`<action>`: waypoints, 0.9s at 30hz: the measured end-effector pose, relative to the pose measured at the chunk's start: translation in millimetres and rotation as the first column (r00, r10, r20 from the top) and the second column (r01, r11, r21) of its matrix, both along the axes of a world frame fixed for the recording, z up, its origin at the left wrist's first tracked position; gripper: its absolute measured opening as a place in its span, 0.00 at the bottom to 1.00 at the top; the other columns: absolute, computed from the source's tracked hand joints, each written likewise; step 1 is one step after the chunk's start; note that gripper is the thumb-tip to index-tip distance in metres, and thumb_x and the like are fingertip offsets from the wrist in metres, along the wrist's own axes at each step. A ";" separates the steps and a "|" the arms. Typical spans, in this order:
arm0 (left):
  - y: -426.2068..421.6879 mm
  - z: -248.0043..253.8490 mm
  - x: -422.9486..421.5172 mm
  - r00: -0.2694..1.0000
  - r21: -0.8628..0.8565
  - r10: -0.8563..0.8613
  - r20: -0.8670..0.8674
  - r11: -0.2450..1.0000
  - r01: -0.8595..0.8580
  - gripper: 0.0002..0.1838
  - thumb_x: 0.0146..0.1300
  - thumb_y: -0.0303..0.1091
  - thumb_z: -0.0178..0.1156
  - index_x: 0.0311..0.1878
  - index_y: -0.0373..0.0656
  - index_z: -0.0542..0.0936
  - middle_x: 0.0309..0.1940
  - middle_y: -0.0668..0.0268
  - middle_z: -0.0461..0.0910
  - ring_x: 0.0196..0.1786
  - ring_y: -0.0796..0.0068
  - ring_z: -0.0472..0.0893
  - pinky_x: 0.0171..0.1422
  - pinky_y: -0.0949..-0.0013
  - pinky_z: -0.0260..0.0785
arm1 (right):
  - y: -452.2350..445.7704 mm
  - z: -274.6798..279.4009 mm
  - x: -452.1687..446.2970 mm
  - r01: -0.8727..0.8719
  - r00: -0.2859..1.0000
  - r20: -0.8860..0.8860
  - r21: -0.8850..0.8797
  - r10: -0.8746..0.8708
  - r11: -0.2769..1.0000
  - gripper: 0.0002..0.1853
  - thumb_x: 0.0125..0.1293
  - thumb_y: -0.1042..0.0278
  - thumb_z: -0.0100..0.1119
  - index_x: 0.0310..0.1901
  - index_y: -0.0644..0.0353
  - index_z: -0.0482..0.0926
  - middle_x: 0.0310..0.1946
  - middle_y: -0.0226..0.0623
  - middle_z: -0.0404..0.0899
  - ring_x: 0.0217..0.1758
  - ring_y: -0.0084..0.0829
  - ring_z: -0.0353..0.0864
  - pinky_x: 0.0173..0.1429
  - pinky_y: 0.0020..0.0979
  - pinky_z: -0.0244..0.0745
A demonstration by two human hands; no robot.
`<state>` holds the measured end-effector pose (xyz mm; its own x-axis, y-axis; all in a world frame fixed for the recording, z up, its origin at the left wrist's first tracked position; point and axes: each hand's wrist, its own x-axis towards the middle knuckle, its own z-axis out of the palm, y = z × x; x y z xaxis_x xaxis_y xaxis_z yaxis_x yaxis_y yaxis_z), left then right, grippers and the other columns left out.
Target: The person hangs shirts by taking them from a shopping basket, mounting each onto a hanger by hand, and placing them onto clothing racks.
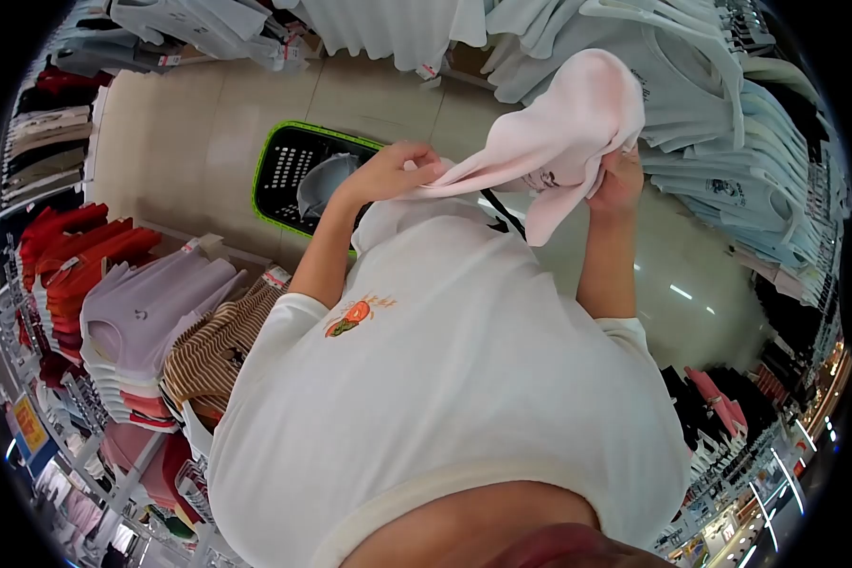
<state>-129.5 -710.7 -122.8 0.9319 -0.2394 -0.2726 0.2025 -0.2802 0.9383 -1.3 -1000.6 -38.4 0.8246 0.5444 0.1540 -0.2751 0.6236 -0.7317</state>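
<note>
A pale pink cloth garment (pixel 568 123) with a small dark print is stretched between my two hands, in front of my white shirt. My left hand (pixel 393 175) pinches its narrow, pulled-out end between thumb and fingers. At the other side, my right hand (pixel 619 180) grips the bunched part, and the cloth rises and folds over above it. A loose flap hangs down between the hands. Beyond my left hand, a black basket with a green rim (pixel 259 180) stands on the floor with a grey item (pixel 324 185) inside.
Light garments on hangers (pixel 682 85) fill the racks ahead and to the right. Red tops (pixel 85 265), lilac tops (pixel 151 308) and a brown striped garment (pixel 222 346) hang at the left. Tiled floor (pixel 170 142) runs between the racks.
</note>
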 end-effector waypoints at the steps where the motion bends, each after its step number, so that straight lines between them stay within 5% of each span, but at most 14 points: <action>1: -2.4 -3.6 -8.7 0.999 -0.059 0.010 -0.036 0.998 -0.012 0.12 0.72 0.39 0.59 0.45 0.38 0.80 0.35 0.74 0.78 0.39 0.84 0.73 0.46 0.74 0.68 | -2.3 3.0 -5.6 0.011 1.000 -0.022 -0.006 -0.011 1.000 0.22 0.72 0.66 0.59 0.64 0.64 0.72 0.55 0.38 0.82 0.56 0.32 0.82 0.60 0.33 0.77; 3: -7.7 -4.5 -23.9 0.994 -0.170 0.022 -0.103 0.985 -0.039 0.11 0.71 0.37 0.60 0.43 0.38 0.80 0.34 0.74 0.78 0.38 0.86 0.72 0.44 0.76 0.67 | -6.3 7.3 -17.6 0.034 0.997 -0.063 -0.015 -0.035 0.999 0.21 0.73 0.65 0.57 0.64 0.64 0.72 0.55 0.38 0.81 0.56 0.32 0.82 0.60 0.33 0.77; 8: -11.8 8.9 -63.8 0.992 -0.097 0.077 -0.100 0.992 -0.086 0.09 0.64 0.34 0.67 0.39 0.37 0.82 0.29 0.70 0.80 0.32 0.82 0.74 0.41 0.73 0.68 | -28.0 -14.5 -46.0 0.031 0.998 -0.044 -0.047 -0.033 0.998 0.23 0.74 0.65 0.54 0.67 0.64 0.66 0.60 0.41 0.77 0.61 0.36 0.78 0.64 0.39 0.74; 11: 1.4 12.5 -87.4 0.986 -0.029 0.167 0.023 0.986 -0.166 0.09 0.63 0.32 0.68 0.40 0.37 0.82 0.29 0.69 0.80 0.32 0.80 0.74 0.40 0.72 0.69 | -39.9 -17.1 -60.1 0.076 0.994 -0.075 -0.068 -0.081 0.995 0.24 0.73 0.67 0.55 0.67 0.64 0.66 0.60 0.41 0.77 0.61 0.36 0.78 0.64 0.40 0.75; 12: 7.9 20.8 -90.7 0.959 0.109 0.190 0.209 0.970 -0.215 0.10 0.60 0.32 0.69 0.41 0.37 0.82 0.31 0.66 0.81 0.32 0.75 0.76 0.39 0.70 0.70 | -42.4 -15.2 -63.9 0.100 0.990 -0.088 -0.080 -0.107 0.992 0.23 0.73 0.68 0.56 0.66 0.64 0.67 0.59 0.41 0.78 0.60 0.35 0.79 0.62 0.39 0.76; 15: 34.0 31.4 -93.7 0.763 0.357 0.343 0.548 0.729 -0.584 0.08 0.55 0.22 0.65 0.39 0.37 0.80 0.34 0.59 0.81 0.34 0.64 0.80 0.39 0.67 0.72 | -46.0 -2.8 -87.1 0.150 0.984 -0.036 -0.338 -0.172 0.929 0.15 0.72 0.63 0.61 0.53 0.65 0.79 0.42 0.32 0.84 0.45 0.25 0.82 0.49 0.28 0.77; 17: 47.2 34.4 -89.9 0.534 0.295 0.495 0.685 0.482 -0.825 0.09 0.53 0.19 0.62 0.39 0.38 0.79 0.33 0.58 0.80 0.34 0.61 0.80 0.39 0.66 0.72 | -61.8 -1.3 -95.0 -0.048 0.997 0.028 -0.502 0.071 0.864 0.13 0.70 0.65 0.63 0.49 0.65 0.81 0.37 0.29 0.83 0.40 0.23 0.81 0.44 0.27 0.76; 18: 57.9 36.6 -88.9 0.487 0.363 0.449 0.749 0.336 -0.869 0.07 0.60 0.22 0.63 0.42 0.37 0.78 0.32 0.60 0.81 0.34 0.71 0.81 0.38 0.68 0.75 | -66.1 -1.9 -99.6 -0.132 0.980 0.048 -0.580 0.195 0.804 0.12 0.69 0.66 0.64 0.48 0.66 0.82 0.35 0.28 0.83 0.37 0.21 0.81 0.42 0.27 0.76; 21: 48.3 74.0 -78.9 0.267 0.100 0.770 0.580 0.258 -0.961 0.05 0.65 0.26 0.61 0.41 0.36 0.76 0.33 0.61 0.81 0.33 0.74 0.81 0.37 0.70 0.75 | -49.8 -10.1 -116.1 -0.041 0.948 0.178 -0.754 0.264 0.655 0.10 0.66 0.67 0.66 0.44 0.65 0.84 0.29 0.26 0.82 0.32 0.20 0.79 0.37 0.26 0.75; 24: 32.9 71.3 -77.1 0.249 -0.289 0.942 0.227 0.309 -0.906 0.09 0.69 0.27 0.60 0.47 0.38 0.71 0.33 0.67 0.79 0.33 0.82 0.78 0.33 0.75 0.71 | -44.8 -66.8 -116.2 -0.153 0.965 -0.017 -0.845 0.260 0.512 0.14 0.64 0.69 0.67 0.51 0.63 0.82 0.36 0.30 0.84 0.36 0.19 0.79 0.40 0.27 0.76; 27: -1.3 60.9 -80.1 0.401 -0.240 0.891 0.212 0.446 -0.862 0.09 0.67 0.27 0.61 0.37 0.43 0.69 0.29 0.74 0.72 0.31 0.87 0.70 0.35 0.78 0.65 | -39.8 -123.4 -121.6 -0.219 0.954 0.021 -0.637 0.300 0.739 0.26 0.61 0.68 0.70 0.61 0.60 0.76 0.42 0.32 0.84 0.41 0.20 0.80 0.44 0.27 0.76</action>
